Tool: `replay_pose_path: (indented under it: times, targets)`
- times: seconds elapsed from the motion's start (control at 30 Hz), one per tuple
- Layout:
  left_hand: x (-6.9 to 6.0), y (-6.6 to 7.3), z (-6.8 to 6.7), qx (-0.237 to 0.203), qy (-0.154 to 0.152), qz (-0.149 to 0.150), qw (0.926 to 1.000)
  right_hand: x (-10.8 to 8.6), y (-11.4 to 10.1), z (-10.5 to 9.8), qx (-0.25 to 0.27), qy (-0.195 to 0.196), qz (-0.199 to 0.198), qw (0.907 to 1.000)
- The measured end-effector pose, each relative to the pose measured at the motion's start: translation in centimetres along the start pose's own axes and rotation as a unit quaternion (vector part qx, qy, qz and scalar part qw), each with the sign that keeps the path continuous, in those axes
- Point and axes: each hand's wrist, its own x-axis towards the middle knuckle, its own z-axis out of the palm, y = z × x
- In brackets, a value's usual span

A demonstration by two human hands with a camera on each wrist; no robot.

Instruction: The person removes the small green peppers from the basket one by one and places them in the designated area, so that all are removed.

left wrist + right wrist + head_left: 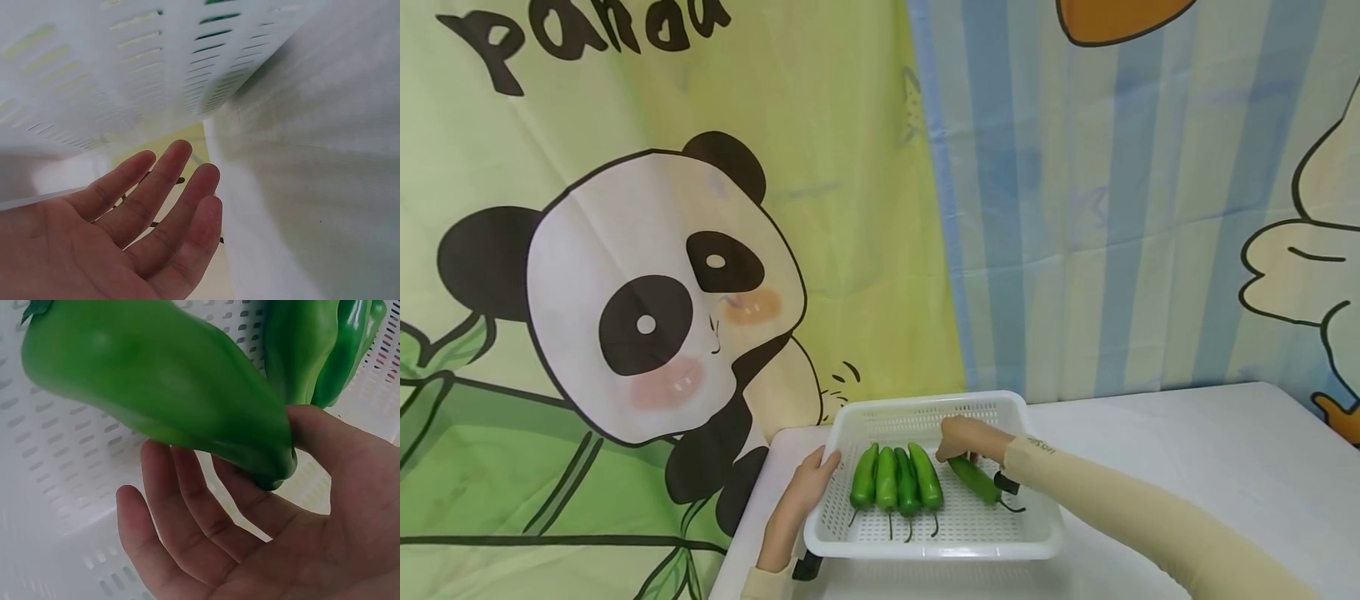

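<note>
A white perforated basket (pixel 932 550) holds several green peppers; a group of them (pixel 907 483) lies side by side in its left half, stems toward the front. The right hand (pixel 972 437) pinches the tip of a separate green pepper (pixel 976 481) in the right half. In the right wrist view, thumb and fingers of the right hand (pixel 219 519) hold the narrow end of that pepper (pixel 162 375). At the basket's left side is the left hand (pixel 808 483); in the left wrist view its fingers (pixel 178 206) are extended and loosely bent beside the basket wall (pixel 156 56).
The basket stands on a white-covered table (pixel 1187 450). Behind it hangs a cloth backdrop (pixel 865 250) with a panda drawing and blue stripes. A sleeved right forearm (pixel 1120 508) crosses the basket's right rim.
</note>
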Motion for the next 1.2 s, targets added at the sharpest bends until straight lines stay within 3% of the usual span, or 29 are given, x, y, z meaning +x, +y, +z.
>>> replay_pose_path:
  times: [0.27,0.53,0.9,1.2]
  targets:
    - [0.0,0.2,0.0,-0.003,-0.003,0.005,1.0000,-0.5,0.2,-0.5,-0.024,-0.025,0.026,0.9991]
    - [0.0,0.3,0.0,-0.005,-0.002,0.005,1.0000,-1.5,0.4,-1.4,-0.038,-0.049,0.025,0.9977]
    - [-0.1,0.3,0.1,-0.004,-0.002,0.000,1.0000,-1.6,1.1,-2.7,0.046,-0.069,0.006,0.9965]
    - [0.0,0.0,0.0,0.005,0.003,0.003,1.0000,-2.0,1.3,-4.5,0.147,-0.133,0.011,0.9801]
